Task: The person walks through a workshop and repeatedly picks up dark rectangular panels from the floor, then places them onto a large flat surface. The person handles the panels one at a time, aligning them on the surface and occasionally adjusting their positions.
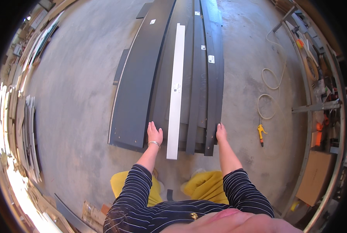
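Note:
A stack of long dark grey panels lies on the floor in front of me. My left hand (pixel 155 134), with a bangle on its wrist, has its fingers stretched out along the inner edge of the wide dark panel (pixel 136 91). A white strip (pixel 175 93) lies lengthwise between my hands, its near end jutting past the stack. To its right are two narrow dark strips, one nearer the white strip (pixel 195 101) and an outer one (pixel 211 97) with a label. My right hand (pixel 221 133) rests edge-on at the stack's right side, fingers straight and partly hidden.
A yellow air blow gun (pixel 261 134) on a coiled pale hose (pixel 267 106) lies on the floor at right. Beyond it stands a metal rack (pixel 309 108) with tools and a cardboard box (pixel 315 176). Stacked boards (pixel 30 136) line the left side.

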The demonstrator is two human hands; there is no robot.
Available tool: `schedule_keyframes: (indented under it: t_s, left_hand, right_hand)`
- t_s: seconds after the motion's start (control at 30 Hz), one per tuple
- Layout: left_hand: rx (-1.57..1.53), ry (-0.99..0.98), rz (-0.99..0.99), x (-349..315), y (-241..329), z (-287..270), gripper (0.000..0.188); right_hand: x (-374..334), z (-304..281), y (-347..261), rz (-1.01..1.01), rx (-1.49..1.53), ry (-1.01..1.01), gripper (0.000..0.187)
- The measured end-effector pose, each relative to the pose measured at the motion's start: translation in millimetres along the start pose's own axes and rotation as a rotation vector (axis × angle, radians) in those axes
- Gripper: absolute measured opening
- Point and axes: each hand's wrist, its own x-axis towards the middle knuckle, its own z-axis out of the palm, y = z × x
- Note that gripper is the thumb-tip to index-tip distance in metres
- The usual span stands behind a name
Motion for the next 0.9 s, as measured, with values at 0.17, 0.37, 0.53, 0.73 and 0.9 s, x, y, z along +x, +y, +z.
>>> schedule_keyframes:
  t_s: [0.17, 0.37, 0.53, 0.73, 0.9]
  left_hand:
    - [0.185, 0.313, 0.038, 16, -6, 42, 0.05]
    - [0.176, 0.258, -0.024, 23, -12, 48, 0.052]
    - [0.137, 0.192, -0.006, 0, -25, 38, 0.053]
    - [0.121, 0.248, 0.0, -45, -40, 37, 0.052]
    - [0.269, 0.368, 0.018, -36, -29, 42, 0.049]
  right_hand:
    - [12, 31, 24, -0.037, 0.493, 0.002, 0.043]
    - [16, 24, 29, -0.083, 0.62, -0.132, 0.037]
    - [-5, 24, 38, -0.034, 0.585, -0.114, 0.035]
    - [-27, 23, 68, 0.015, 0.607, -0.177, 0.04]
    - [-21, 27, 56, -0.035, 0.637, -0.169, 0.038]
